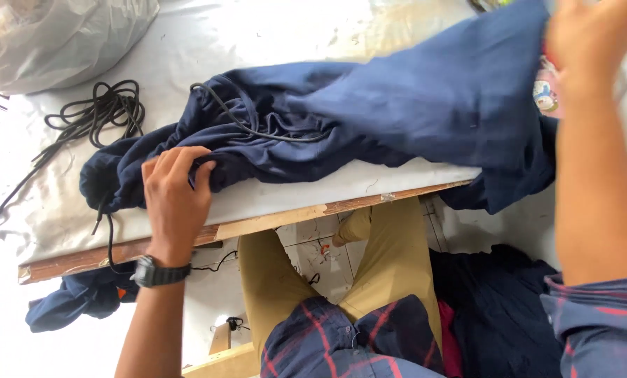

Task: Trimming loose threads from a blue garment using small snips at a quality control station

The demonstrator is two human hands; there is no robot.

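Observation:
A dark navy garment (369, 119) lies crumpled across a white-covered table (271, 196), with a black drawstring (257, 126) looping over it. My left hand (175, 196), with a black watch on its wrist, grips a bunched fold of the garment at the table's near edge. My right hand (587, 35) is raised at the upper right, pressing on or gripping the far end of the garment; its fingers are blurred. A small pink and white tag (546, 89) shows beside that hand.
A bundle of black cords (96, 112) lies on the table's left. A grey plastic bag (61, 38) sits at the top left. More navy fabric lies on the floor at the left (82, 297) and the right (495, 308). My legs in tan trousers (390, 259) are below the table.

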